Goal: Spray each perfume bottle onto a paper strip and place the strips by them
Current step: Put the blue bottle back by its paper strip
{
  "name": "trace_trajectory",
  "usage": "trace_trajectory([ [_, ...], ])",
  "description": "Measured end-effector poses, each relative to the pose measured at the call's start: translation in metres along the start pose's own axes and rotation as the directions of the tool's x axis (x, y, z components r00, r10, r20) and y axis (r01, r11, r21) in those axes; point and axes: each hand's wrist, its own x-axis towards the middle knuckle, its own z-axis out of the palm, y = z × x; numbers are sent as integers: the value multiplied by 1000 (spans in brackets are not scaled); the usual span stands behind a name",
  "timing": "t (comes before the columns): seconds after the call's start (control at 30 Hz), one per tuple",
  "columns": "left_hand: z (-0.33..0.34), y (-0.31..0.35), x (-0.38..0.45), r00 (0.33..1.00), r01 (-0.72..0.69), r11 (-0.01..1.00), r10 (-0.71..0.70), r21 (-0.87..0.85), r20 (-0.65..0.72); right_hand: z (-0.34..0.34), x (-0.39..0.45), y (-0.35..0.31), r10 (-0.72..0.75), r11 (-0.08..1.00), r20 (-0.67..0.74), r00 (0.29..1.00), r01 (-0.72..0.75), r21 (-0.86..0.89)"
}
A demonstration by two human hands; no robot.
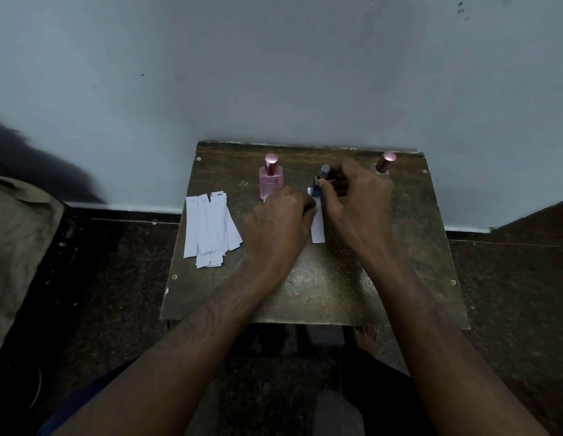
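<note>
- Right hand (355, 190) is curled round the blue bottle (318, 187) near the middle of the tabletop's far edge; the thumb and fingers grip its body, and its grey cap (325, 170) shows above them.
- Left hand (278, 218) lies knuckles-up just left of the blue bottle, its fingertips at the strip (318, 226). Whether it pinches the strip or only presses on it cannot be told.
- Strip lies on the tabletop (321, 284) directly in front of the blue bottle, its far end hidden behind the bottle and the fingers.
- Pink bottle (270, 180) stands upright just beyond the left hand. A third bottle (384, 163) with a pink cap stands near the far right corner, largely hidden by the right hand.
- Spare strips (211, 228) lie fanned in a loose pile near the left edge.

Risks, as judged:
- Tipping: the left knuckles are close to the pink bottle; a lift or backward move of that hand could knock it over.
- Cap: the blue bottle appears capped. If it is already sprayed, no action; if not, pressing would give no spray.
- Misplacement: a strip released between two bottles would leave it unclear which scent it carries.
- Scatter: a sleeve-less forearm sweeping left could disturb the spare strips and push some off the left edge.
- Cross-scent: a sprayed strip touching the spare pile could taint unused strips.
</note>
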Motion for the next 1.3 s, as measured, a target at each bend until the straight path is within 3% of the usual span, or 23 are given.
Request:
trace_trajectory([
  [0.77, -1, -3, -1, 999, -38, 999, 38, -6, 33, -3, -1, -3, 36, 999, 17, 999, -36, -1],
  [0.93, -5, -6, -5, 999, -36, 997, 38, -69, 26, -23, -3, -12, -105, 993, -195, 975, 92, -72],
  [1.07, -10, -7, -12, 999, -46, 990, 48, -134, 10, -39, -9, -16, -194, 981, -460, 866, 172, -90],
  [1.2, -17, -10, -16, 997, -69, 987, 66, -143, -28, -43, -7, -6, 3, 1000, -548, 836, 1, 7],
  [1.3, -22, -13, -19, 994, -102, 983, 94, -151, -58, -44, -5, 1, 121, 992, -479, 870, -122, 29],
])
